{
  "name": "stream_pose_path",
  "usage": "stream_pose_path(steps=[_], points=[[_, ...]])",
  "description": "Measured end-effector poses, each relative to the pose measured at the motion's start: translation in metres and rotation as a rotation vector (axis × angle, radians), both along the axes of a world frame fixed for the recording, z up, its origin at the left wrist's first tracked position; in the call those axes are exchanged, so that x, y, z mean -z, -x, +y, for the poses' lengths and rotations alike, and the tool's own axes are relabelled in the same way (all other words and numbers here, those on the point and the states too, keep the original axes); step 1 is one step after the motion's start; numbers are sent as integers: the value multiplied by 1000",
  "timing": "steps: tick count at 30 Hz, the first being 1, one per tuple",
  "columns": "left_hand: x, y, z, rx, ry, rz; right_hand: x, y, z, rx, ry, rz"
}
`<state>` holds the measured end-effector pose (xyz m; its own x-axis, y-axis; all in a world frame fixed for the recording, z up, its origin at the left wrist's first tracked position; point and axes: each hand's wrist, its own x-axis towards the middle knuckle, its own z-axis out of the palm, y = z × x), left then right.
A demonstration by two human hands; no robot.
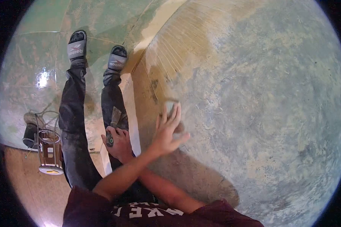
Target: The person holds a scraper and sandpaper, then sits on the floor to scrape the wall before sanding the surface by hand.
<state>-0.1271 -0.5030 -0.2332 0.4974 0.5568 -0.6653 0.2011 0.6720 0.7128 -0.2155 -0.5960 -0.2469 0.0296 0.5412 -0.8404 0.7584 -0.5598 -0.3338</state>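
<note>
My forearms cross. My left hand [168,134] reaches over to the wall [254,106] on the right, fingers spread and thumb apart, at or close to its surface. A pale patch shows between its fingertips; I cannot make out whether it is a separate thing. My right hand [120,145] is closed round the dark handle of a putty knife [116,116], in front of my leg. The knife's blade points away from me. The wall is mottled grey-green, with a brownish, streaked area near its lower edge.
At left stands a metal-legged stool [51,170] with a yellow thing on it, beside a dark bucket [29,135]. My sandalled feet [117,58] are on the greenish, dusty floor [102,22]. A pale ledge [130,98] runs along the wall's base.
</note>
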Motion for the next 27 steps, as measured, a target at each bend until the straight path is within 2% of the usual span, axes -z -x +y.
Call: stream_pose_path(steps=[1,2,5,7,10,12,15,16,18,19,21,22,24,27], points=[[-10,2,-4,12,5,-40,0,-3,0,15,-107,2],[-3,-2,-1,5,12,-42,-1,-4,-2,8,-100,1],[73,-20,32,-37,-29,11,4,-2,-4,-11,-120,-5],[127,-35,51,-151,-71,27,3,5,-14,80,91,-26],[92,-34,35,-102,-139,61,-1,-4,4,-39,86,-31],[13,-5,27,-56,-60,-61,3,-5,-1,-25,50,-12],[2,-5,14,12,-78,-23,3,-10,0,-10,-15,7],[17,-11,19,10,-80,-28,1,-11,4,-12,-17,2],[77,-30,37,-74,-10,26,-2,-9,9,-10,33,-20],[94,-34,42,-71,-13,25,-2,-6,10,-2,100,-57],[109,-35,55,-2,-55,179,-4,-6,8,8,53,-40],[95,-32,47,-9,-61,188,1,-8,9,10,-1,-13],[23,-12,23,53,-5,84,-1,-10,17,54,29,32],[1,-10,20,67,-53,100,-2,-16,28,-14,-80,15]])
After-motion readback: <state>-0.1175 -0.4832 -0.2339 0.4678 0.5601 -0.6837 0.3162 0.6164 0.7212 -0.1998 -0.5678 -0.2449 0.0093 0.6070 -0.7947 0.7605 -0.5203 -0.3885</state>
